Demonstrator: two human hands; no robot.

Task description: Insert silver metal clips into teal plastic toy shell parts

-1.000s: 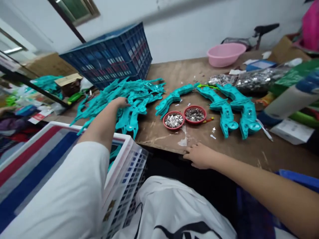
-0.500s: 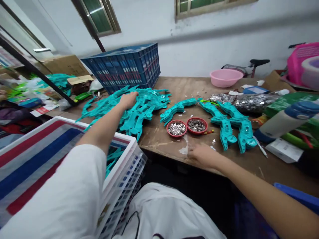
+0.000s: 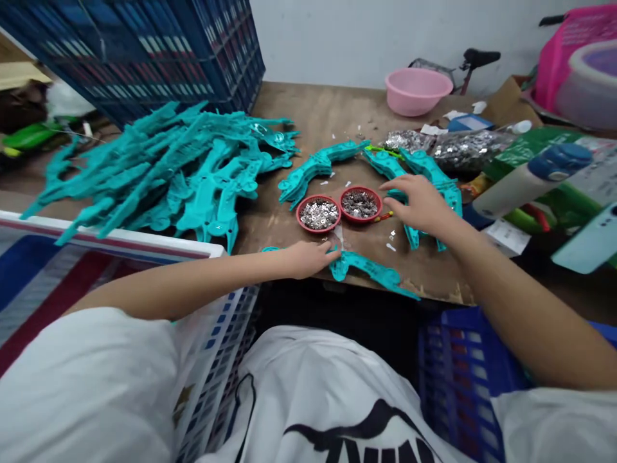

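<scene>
Well, a scarred wooden workbench [image 3: 318, 109] fills the middle of the view, with a dark blue plastic crate [image 3: 144, 51] at its far left corner and a pink basin [image 3: 417, 90] toward the back. A white-rimmed crate [image 3: 216, 347] sits by the bench's near edge on the left, and a blue crate [image 3: 457, 366] stands below it on the right. A big heap of teal plastic pieces [image 3: 164, 173] covers the left of the bench, beside a bag of silver bits [image 3: 465, 151]. More teal pieces curve around two small red bowls, one of silver bits [image 3: 318, 213] and one of darker bits [image 3: 360, 203]. The right hand [image 3: 419, 206] is open above the teal pieces right of the bowls, its fingers [image 3: 398, 186] spread and slightly curved, with no clenched grip; they are at or just above the pieces, though the exact contact is hard to tell. The left hand [image 3: 308, 258] reaches in below the bowls, its fingers [image 3: 328, 251] loosely extended and touching the end of a single teal piece [image 3: 371, 273] lying at the near edge of the bench; whether they are gripping it cannot be told.
</scene>
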